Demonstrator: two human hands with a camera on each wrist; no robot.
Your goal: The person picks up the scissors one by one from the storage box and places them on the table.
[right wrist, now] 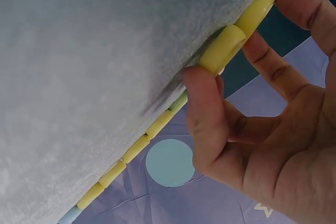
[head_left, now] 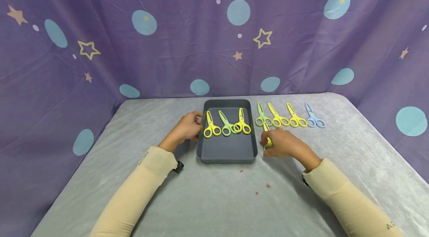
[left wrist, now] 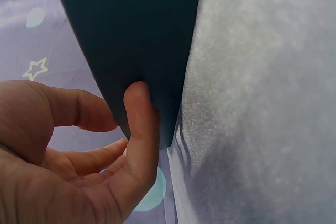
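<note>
A pair of yellow scissors (right wrist: 224, 48) was pinched between the thumb and fingers of the right hand (head_left: 281, 143), just beside the right wall of a dark grey tray (head_left: 227, 157). Its long axis ran roughly along that wall, blades pointing away from the person and handles towards them. The tray lay to its left, between the two hands; whether the scissors were clear of the grey worktop (head_left: 218, 199) could not be told. Beyond the right hand, near the blade tip, lay green scissors (head_left: 263, 117), first in a row.

The left hand (head_left: 187, 127) was farther off, at the tray's opposite side: fingers loosely bent and apart, thumb resting against the outer wall, forefinger at the rim, no scissors in it. Inside the tray lay three more pairs of scissors.
</note>
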